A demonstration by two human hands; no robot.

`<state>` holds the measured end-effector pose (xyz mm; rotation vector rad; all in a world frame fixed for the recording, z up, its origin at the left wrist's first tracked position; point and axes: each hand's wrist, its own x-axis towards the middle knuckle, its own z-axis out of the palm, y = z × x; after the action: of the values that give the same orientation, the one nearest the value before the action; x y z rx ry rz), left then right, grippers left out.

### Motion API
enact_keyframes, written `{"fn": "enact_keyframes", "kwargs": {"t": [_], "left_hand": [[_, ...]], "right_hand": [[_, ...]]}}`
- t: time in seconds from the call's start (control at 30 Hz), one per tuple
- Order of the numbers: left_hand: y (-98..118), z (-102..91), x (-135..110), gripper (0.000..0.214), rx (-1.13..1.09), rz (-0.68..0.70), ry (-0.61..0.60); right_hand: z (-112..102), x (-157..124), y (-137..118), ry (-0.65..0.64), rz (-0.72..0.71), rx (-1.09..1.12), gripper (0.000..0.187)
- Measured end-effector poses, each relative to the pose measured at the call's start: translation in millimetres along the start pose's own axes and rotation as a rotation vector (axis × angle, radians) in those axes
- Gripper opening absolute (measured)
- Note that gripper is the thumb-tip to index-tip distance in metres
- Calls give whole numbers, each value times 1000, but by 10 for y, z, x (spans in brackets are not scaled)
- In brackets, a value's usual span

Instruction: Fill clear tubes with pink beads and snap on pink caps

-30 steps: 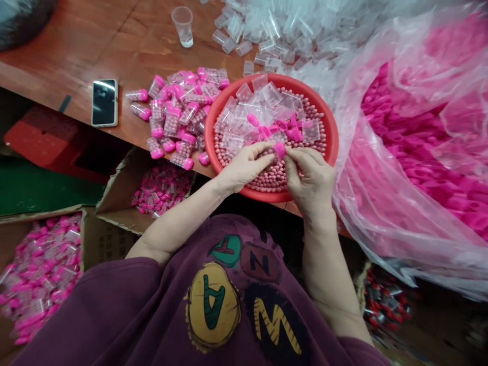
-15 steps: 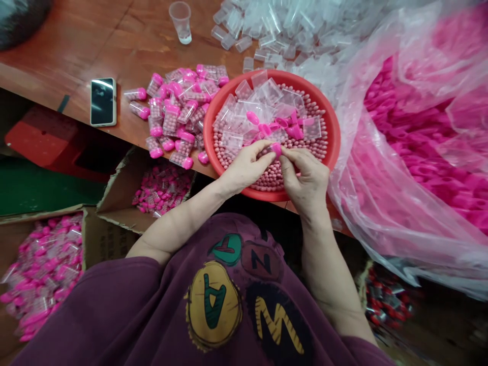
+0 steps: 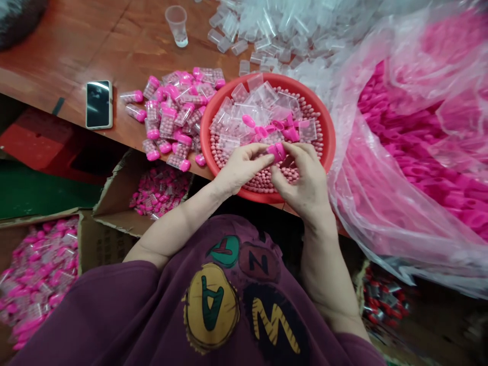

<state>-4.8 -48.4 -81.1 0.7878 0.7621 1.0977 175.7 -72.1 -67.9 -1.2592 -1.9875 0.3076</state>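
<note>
Small clear vial with a pink cap [image 3: 276, 151] sat pinched between both hands, just above the near half of the red basin [image 3: 327, 152]. Left hand [image 3: 244, 166] closed its fingertips on the clear body end; right hand [image 3: 305, 175] closed thumb and forefinger on the cap end. Held that way probably so one hand steadied the body while the other pressed the cap on; whether the cap was fully seated couldn't be told. Long axis ran roughly left-right, nearly level, cap pointing to the person's right. Body mostly hidden by fingers.

Basin held small pink beads [image 3: 267, 180] under the hands, kept right below so spills would land back in. On the beads at the far side lay empty clear vials [image 3: 249, 109] and loose pink caps [image 3: 284, 129], close to reach. Left of the basin, on the wooden table [image 3: 95, 46], a heap of filled capped vials [image 3: 173, 114]. Beyond: phone [image 3: 98, 104], plastic cup [image 3: 176, 24]. Right side, a clear bag of pink caps [image 3: 412, 137]. Below the table edge, a cardboard box [image 3: 152, 193] with more finished vials.
</note>
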Motion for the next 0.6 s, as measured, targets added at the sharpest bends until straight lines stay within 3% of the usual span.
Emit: {"fn": "enact_keyframes", "kwargs": {"t": [0.1,0.23,0.4,0.5,0.6], "left_hand": [[-15,33,3,19,31,-58,45],[-35,45,9,16,83,-75,74],[-50,16,-10,15,126,6,52],[-40,5,-42,18,160,68,26],[-28,2,-74,27,160,81,-34]], "right_hand": [[145,-30,-38,-14,4,-209,72],[365,-73,11,37,2,-259,72],[225,-100,17,-24,3,-153,81],[26,-56,-22,-29,73,-18,59],[-80,12,-56,82,150,166,31]]}}
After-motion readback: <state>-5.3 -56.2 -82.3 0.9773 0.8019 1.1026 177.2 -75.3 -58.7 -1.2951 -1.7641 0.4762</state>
